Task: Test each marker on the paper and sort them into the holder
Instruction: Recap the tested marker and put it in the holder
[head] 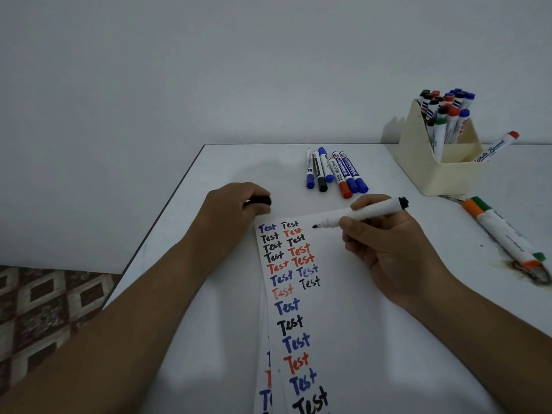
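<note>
Six capped markers [334, 171] wait near the counter's [227, 162] far edge; the holder [439, 171] stands at the far right, crowded enough that I judge a careless drop could tip it. The paper [343, 294], lined with "Test", could slide under my stroke. My right hand [385, 249] grips the uncapped black marker [361, 215], tip bare, likely to dry or smear. My left hand's [236, 207] fingers curl round its cap [260, 201].

A white table [227, 162] stands against a plain wall [209, 70], patterned floor [44, 306] beside it.
</note>
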The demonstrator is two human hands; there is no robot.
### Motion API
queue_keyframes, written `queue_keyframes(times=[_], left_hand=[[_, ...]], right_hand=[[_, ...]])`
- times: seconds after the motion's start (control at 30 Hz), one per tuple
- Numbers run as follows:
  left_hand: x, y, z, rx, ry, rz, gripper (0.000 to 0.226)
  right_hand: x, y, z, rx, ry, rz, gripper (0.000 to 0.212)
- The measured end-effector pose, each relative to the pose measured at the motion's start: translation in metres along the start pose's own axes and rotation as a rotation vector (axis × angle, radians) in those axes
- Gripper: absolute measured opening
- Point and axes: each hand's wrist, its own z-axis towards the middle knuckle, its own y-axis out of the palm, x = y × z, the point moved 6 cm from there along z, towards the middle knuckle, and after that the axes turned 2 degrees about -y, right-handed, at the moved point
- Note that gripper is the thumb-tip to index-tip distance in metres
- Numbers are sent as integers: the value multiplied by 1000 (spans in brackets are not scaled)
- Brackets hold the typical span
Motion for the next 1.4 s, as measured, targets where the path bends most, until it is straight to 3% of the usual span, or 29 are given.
queue_keyframes(times=[0.17, 0.37, 0.6, 0.77, 1.1, 1.4], left_hand=[[18, 3, -6, -64, 57, -40, 14], [26, 7, -10, -128, 102, -75, 14], [41, 11, -14, -127, 230, -40, 14], [45, 21, -15, -263, 102, -42, 8], [53, 17, -19, -217, 67, -90, 9], [60, 12, -22, -126, 195, -87, 7]], right_hand=[[1, -1, -2, 8, 11, 72, 20], [-3, 4, -6, -7, -17, -32, 30], [-1, 7, -6, -62, -14, -183, 23], [-2, 11, -10, -98, -74, -336, 26], [1, 13, -8, -100, -65, -266, 27], [2, 10, -6, -130, -60, -212, 35]])
